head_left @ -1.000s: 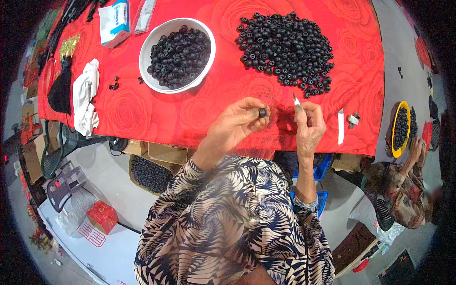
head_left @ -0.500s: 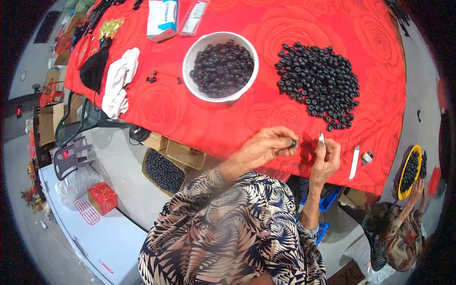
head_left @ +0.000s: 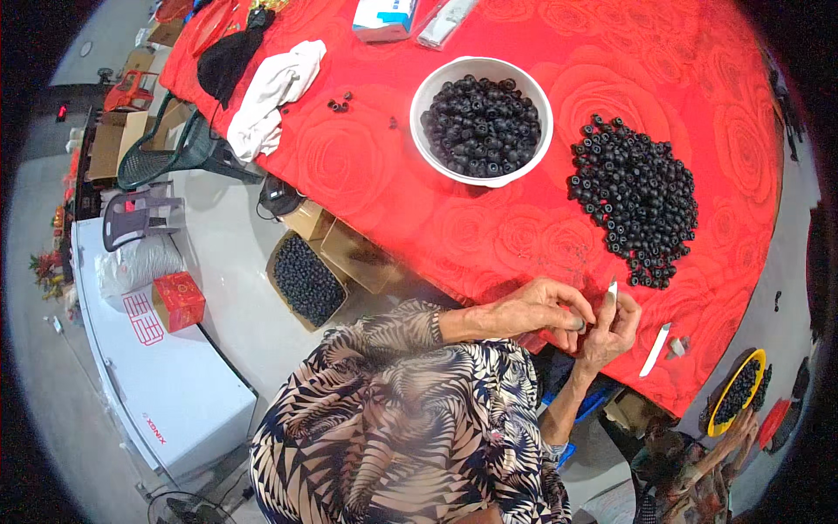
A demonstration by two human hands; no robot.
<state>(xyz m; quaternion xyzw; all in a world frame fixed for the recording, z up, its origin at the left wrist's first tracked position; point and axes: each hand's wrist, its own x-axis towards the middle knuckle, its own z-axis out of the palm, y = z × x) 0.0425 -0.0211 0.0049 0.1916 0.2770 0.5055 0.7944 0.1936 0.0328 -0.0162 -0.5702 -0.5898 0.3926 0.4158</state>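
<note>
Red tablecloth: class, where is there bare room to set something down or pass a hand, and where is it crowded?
Bare cloth lies between the white cloth and the white bowl, broken only by a few loose black pieces. More lies along the near edge below the bowl, left of the left hand. It is crowded around the black pile and by the right hand and white tool.

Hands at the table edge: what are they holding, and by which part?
The left hand pinches a small dark piece at its fingertips. The right hand grips a thin white tool by its lower end.
</note>
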